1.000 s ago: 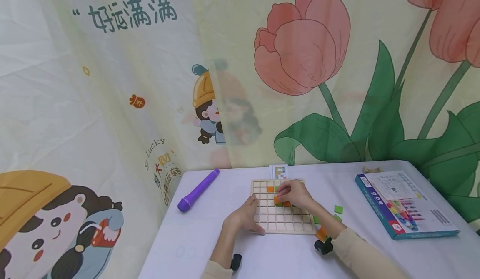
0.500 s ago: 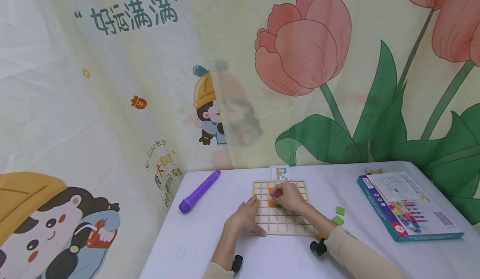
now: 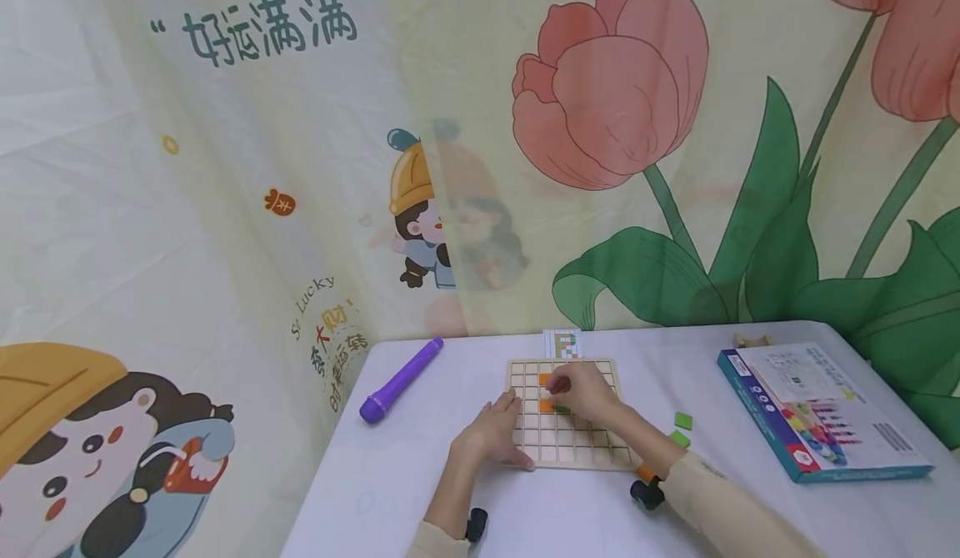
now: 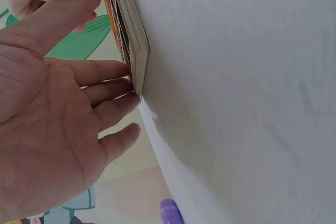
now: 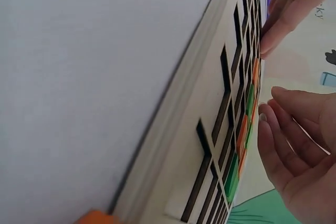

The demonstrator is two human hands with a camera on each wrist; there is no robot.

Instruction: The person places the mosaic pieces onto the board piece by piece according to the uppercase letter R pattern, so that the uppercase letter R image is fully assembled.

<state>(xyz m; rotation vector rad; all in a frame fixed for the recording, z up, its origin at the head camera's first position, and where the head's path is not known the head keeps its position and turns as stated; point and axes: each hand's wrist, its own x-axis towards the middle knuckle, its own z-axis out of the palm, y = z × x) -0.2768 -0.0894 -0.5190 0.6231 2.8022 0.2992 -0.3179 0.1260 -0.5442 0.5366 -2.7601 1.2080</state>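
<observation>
A wooden grid board [image 3: 540,441] lies on the white table. My left hand [image 3: 491,433] rests at its left side, the fingers fairly straight against the edge and the thumb by the front corner. Over the far part of the board is my right hand [image 3: 587,391], its fingers loosely bent. The right wrist view shows the thumb and fingertips close together just above the tiles, with no tile visible between them. Orange tiles [image 3: 547,405] and green tiles [image 5: 231,177] sit in the grid's cells; some are hidden under the right hand in the head view.
A small pattern card [image 3: 566,344] lies behind the board. Loose green tiles [image 3: 682,420] and orange ones [image 3: 645,472] lie to its right, near the right forearm. A flat box [image 3: 825,416] is farther right, and a purple microphone [image 3: 401,380] lies at left.
My right hand has shifted slightly left and back over the board, covering tiles that showed a second ago. The left hand has stayed against the board's edge.
</observation>
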